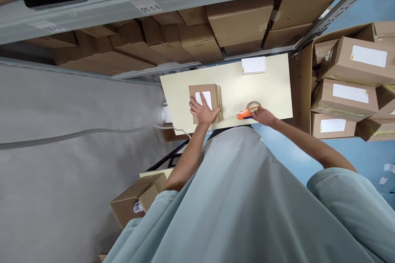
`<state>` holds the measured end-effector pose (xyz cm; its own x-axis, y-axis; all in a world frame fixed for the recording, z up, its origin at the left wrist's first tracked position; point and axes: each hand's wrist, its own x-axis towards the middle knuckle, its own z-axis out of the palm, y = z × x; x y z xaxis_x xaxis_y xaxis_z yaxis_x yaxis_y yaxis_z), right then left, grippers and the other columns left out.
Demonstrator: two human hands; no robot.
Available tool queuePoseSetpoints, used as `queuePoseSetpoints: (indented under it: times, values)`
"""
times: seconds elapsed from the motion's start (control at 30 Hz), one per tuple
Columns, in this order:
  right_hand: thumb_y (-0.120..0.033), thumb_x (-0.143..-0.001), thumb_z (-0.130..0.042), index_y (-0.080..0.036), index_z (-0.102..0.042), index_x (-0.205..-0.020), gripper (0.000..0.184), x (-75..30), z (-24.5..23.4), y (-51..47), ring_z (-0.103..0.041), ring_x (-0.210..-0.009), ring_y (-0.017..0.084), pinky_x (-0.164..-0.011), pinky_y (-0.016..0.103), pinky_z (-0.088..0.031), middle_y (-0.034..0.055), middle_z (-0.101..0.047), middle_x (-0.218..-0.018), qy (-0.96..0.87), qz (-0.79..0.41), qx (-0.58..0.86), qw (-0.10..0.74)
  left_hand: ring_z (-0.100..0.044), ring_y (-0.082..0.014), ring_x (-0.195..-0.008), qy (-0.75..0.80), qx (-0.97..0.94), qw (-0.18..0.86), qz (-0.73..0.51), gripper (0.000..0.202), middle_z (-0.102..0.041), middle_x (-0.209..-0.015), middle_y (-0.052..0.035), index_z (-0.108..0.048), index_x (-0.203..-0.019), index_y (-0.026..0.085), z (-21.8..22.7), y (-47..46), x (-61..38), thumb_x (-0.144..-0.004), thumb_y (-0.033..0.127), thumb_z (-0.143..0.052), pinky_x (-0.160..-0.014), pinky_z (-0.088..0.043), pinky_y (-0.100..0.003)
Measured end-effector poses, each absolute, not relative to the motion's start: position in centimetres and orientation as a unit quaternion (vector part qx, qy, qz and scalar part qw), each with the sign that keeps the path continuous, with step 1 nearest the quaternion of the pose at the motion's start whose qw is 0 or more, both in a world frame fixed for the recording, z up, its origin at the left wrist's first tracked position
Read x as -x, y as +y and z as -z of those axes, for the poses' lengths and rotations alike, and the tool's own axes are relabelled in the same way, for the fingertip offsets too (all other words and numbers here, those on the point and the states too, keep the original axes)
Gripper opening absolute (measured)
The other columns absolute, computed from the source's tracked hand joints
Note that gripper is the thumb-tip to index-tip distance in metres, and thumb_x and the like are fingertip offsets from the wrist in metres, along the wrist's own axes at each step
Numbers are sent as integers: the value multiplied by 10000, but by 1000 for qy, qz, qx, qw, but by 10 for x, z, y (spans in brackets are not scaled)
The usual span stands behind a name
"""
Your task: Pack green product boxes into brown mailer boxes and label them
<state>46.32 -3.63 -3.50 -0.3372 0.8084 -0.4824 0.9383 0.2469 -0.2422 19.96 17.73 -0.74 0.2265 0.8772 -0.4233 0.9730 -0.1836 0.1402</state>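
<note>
A small brown cardboard box [212,92] with a white label lies on a pale yellow table [271,90]. My left hand [203,111] rests flat on the box, fingers spread over the label. My right hand [261,116] grips an orange tape dispenser [246,113] with a roll of clear tape [253,104], near the table's front edge. A strip of tape seems to run from the dispenser towards the box.
A white stack of labels [253,65] lies at the table's far side. Metal shelves hold many brown cartons [240,20] behind. Labelled boxes [345,94] are stacked at the right. An open carton [135,203] stands on the floor at the left, beside a grey cable [77,134].
</note>
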Motion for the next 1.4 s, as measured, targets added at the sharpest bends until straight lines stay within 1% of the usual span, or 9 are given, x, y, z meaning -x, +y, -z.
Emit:
queuePoseSetpoints:
  times: [0.13,0.4,0.63,0.73,0.87,0.97,1.13,1.27,1.4]
  values:
    - [62,-971,-347,6,-617,-1480,579,-511,32,-23,-743,-999,292,-1124,485,-438,232,-813,-1128,792,266,-538,110,-166,-593,-1703,553,-798,196,142,1232,-48,-1888,-329,-211,-1841,153,0,162,-191,-859,670,-746,-1305,-227,-753]
    - [-43,-1067,-305,34,-594,-1511,535,-486,38,61,-742,-1020,314,-1122,510,-370,278,-811,-1192,827,240,-495,114,-113,-563,-1735,462,-843,217,168,1221,-74,-1897,-297,-287,-1820,181,-6,134,-191,-818,633,-819,-1334,-183,-748]
    - [-60,-1072,-298,98,-474,-1585,565,-458,43,33,-769,-1001,338,-1000,485,-416,316,-806,-1198,793,244,-541,134,-114,-468,-1764,558,-784,250,105,1085,-126,-1870,-311,-437,-1644,157,6,151,-220,-855,842,-728,-1380,-167,-714]
    - [-148,-1123,-284,107,-489,-1544,534,-438,44,21,-762,-1002,344,-944,471,-452,320,-796,-1184,786,250,-549,133,-68,-522,-1757,565,-779,250,109,1153,-98,-1863,-349,-447,-1593,99,14,164,-246,-791,860,-776,-1383,-76,-752]
    - [-255,-1173,-296,73,-533,-1497,518,-407,44,14,-747,-1011,355,-917,467,-501,284,-800,-1140,787,256,-548,120,-42,-570,-1742,492,-825,254,116,1335,-137,-1846,-366,-325,-1716,44,15,180,-266,-754,818,-834,-1376,-8,-765]
    - [-275,-1185,-325,61,-519,-1528,518,-387,43,10,-748,-1002,350,-944,482,-527,268,-805,-1160,770,269,-569,104,-44,-583,-1734,408,-866,257,133,1394,-153,-1865,-317,-240,-1804,96,8,192,-267,-756,792,-842,-1372,-6,-760]
    - [-208,-1180,-317,102,-485,-1575,529,-383,41,-2,-766,-971,345,-976,500,-533,273,-814,-1146,757,266,-589,98,-46,-574,-1735,318,-897,255,171,1236,-122,-1911,-216,-412,-1782,250,-3,200,-256,-746,742,-873,-1354,-10,-769]
    - [-76,-1124,-314,47,-588,-1492,475,-409,39,-13,-784,-941,312,-961,461,-525,240,-834,-1095,782,245,-567,82,-81,-544,-1740,304,-903,256,163,1123,-139,-1913,-203,-502,-1728,286,-5,193,-253,-759,678,-910,-1357,-38,-755]
    - [-64,-1106,-336,-5,-566,-1539,494,-454,37,-39,-800,-934,292,-932,416,-502,218,-847,-1079,795,247,-548,85,-91,-537,-1742,297,-904,263,157,1058,-130,-1912,-206,-542,-1688,289,-4,187,-253,-757,593,-945,-1356,-48,-761]
